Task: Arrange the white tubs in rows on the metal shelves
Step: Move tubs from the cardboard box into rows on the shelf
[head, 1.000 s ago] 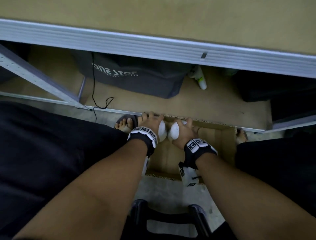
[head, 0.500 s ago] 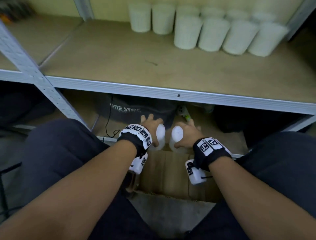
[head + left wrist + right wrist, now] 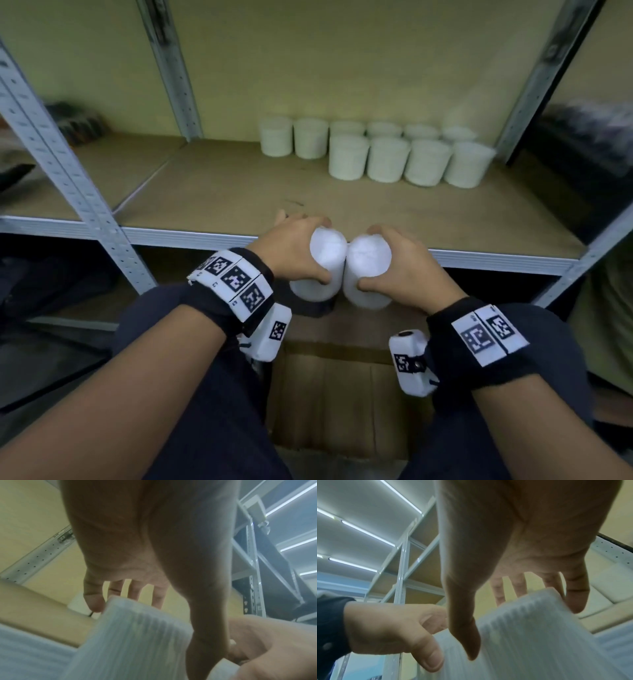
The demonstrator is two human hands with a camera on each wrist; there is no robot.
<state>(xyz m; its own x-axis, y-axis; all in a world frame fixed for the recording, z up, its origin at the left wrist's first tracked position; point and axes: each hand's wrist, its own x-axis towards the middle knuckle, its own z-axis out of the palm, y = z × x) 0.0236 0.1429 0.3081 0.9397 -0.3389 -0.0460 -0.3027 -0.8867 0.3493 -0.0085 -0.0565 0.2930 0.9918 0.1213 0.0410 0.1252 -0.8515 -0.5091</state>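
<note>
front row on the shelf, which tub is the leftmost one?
The tub at the front row's left end: bare shelf board to its left, three more front tubs to its right.

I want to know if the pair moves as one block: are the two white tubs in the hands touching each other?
Touching. The head view shows the left tub and the right tub pressed side by side, with no gap along their sides.

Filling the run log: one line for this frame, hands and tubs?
left hand: holds tub | right hand: holds tub | tubs: touching, at shelf edge | shelf: two rows started
</note>
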